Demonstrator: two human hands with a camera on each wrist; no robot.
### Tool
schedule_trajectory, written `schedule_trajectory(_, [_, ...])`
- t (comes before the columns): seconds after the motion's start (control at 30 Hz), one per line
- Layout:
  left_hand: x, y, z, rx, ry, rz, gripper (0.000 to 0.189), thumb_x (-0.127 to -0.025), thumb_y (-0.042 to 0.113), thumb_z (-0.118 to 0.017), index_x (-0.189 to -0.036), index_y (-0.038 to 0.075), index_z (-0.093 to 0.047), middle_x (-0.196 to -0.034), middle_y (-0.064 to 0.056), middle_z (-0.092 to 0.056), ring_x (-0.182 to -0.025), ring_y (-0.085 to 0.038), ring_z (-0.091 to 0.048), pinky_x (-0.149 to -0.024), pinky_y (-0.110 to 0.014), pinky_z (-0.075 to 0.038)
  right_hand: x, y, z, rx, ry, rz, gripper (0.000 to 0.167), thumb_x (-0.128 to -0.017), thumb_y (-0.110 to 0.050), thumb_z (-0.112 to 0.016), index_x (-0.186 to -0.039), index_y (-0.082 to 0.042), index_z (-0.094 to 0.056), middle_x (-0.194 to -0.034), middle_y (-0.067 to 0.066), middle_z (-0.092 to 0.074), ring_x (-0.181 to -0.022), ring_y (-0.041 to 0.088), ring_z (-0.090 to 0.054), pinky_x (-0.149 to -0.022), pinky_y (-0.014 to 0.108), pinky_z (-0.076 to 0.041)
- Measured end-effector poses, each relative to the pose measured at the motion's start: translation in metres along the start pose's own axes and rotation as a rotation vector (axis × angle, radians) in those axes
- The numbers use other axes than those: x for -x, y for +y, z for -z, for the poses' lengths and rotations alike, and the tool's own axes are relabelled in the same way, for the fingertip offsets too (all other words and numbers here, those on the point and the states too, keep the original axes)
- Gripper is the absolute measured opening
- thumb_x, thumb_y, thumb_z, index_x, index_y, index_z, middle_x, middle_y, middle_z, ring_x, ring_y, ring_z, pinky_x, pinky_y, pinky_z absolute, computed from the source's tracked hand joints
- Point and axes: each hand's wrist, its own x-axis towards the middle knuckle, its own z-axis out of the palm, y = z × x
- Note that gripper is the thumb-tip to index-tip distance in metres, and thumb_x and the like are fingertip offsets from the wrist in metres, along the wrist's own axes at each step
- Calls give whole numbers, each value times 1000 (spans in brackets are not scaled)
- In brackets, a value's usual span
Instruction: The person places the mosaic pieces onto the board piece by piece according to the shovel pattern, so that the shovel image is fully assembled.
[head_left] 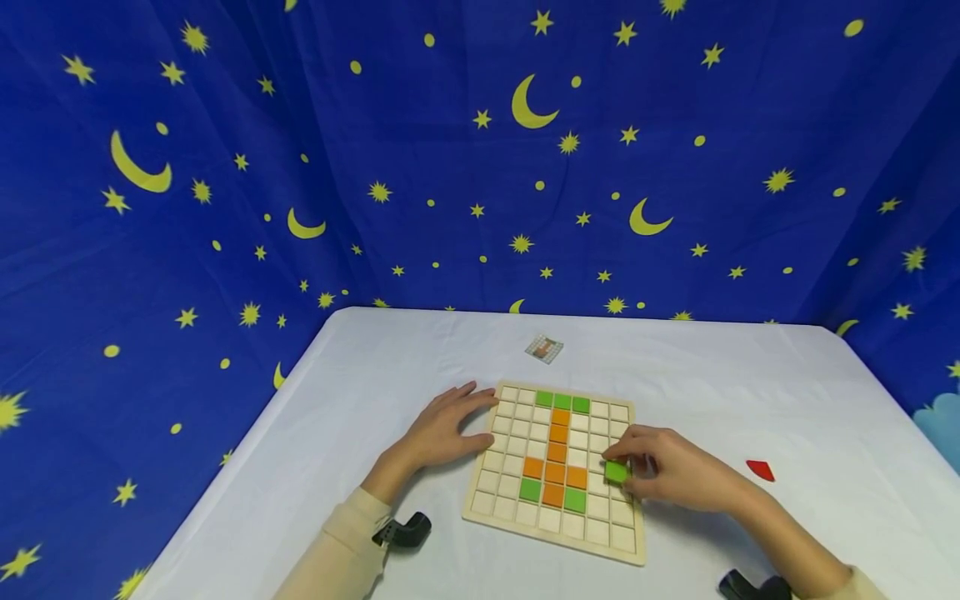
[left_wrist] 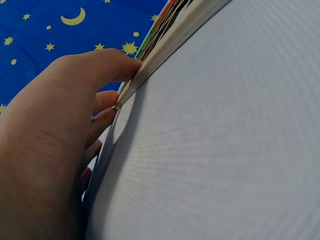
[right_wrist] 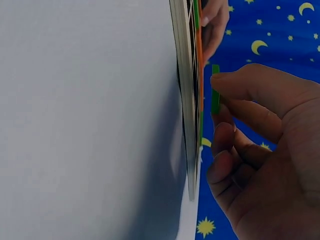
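Observation:
A square wooden grid board [head_left: 550, 521] lies on the table, its pale cells partly filled with coloured square tiles. Three green tiles [head_left: 562, 402] sit in its far row. Below them runs a column of orange tiles [head_left: 557, 452], widening near the bottom, with a green tile [head_left: 530, 490] at lower left and another at lower right. My left hand [head_left: 442, 429] rests at the board's left edge, thumb and fingertips touching the frame. Between thumb and fingers my right hand [head_left: 671, 471] pinches a green square tile [right_wrist: 216, 100], held just above the right-hand cells.
Behind the board lies a small card [head_left: 544, 349] printed with a grid pattern. A red piece with one curved side [head_left: 761, 471] is on the white tablecloth [head_left: 810, 400] to the right. Blue star-patterned curtains [head_left: 450, 150] hang around the table's back and sides.

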Motion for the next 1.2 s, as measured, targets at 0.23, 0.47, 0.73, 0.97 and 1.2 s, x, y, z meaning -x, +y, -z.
schedule_trajectory(0.23, [-1, -3, -2, -3, 11, -12, 62, -87, 56, -59, -142, 30, -48, -149, 15, -37, -142, -16, -20, -113, -43, -16, -9, -9, -4, 4, -27, 24, 32, -83, -19, -75, -114, -21, -70, -90, -11, -59, -72, 11, -54, -59, 23, -45])
schedule_trajectory(0.47, [-1, -2, 0, 6, 11, -14, 62, -87, 55, -59, -142, 30, -48, -149, 13, -37, -142, -16, -20, -113, -44, -16, -16, -18, -8, 16, -25, 65, 31, -83, -16, -74, -114, -21, -71, -92, -12, -59, -69, 11, -53, -57, 22, -44])
schedule_trajectory(0.73, [0, -2, 0, -3, 3, -7, 63, -87, 56, -59, -143, 30, -47, -150, 11, -37, -143, -17, -20, -113, -44, -16, -24, -27, -15, -7, -65, 91, 32, -82, -15, -73, -114, -24, -70, -96, -12, -59, -75, 11, -54, -62, 22, -45])
schedule_trajectory(0.97, [3, -4, 2, 9, 30, -16, 62, -87, 53, -61, -141, 27, -49, -149, 6, -40, -142, -22, -23, -111, -51, -20, -35, -40, -27, 3, -99, 145, 30, -84, -21, -72, -114, -27, -70, -94, -15, -57, -76, 9, -54, -63, 21, -45])
schedule_trajectory(1.2, [0, -5, 1, -8, 13, -28, 63, -88, 56, -58, -143, 29, -47, -150, 11, -37, -143, -18, -20, -113, -45, -17, -37, -46, -32, 18, -122, 168, 29, -85, -24, -72, -113, -29, -69, -97, -15, -57, -78, 7, -53, -67, 21, -45])
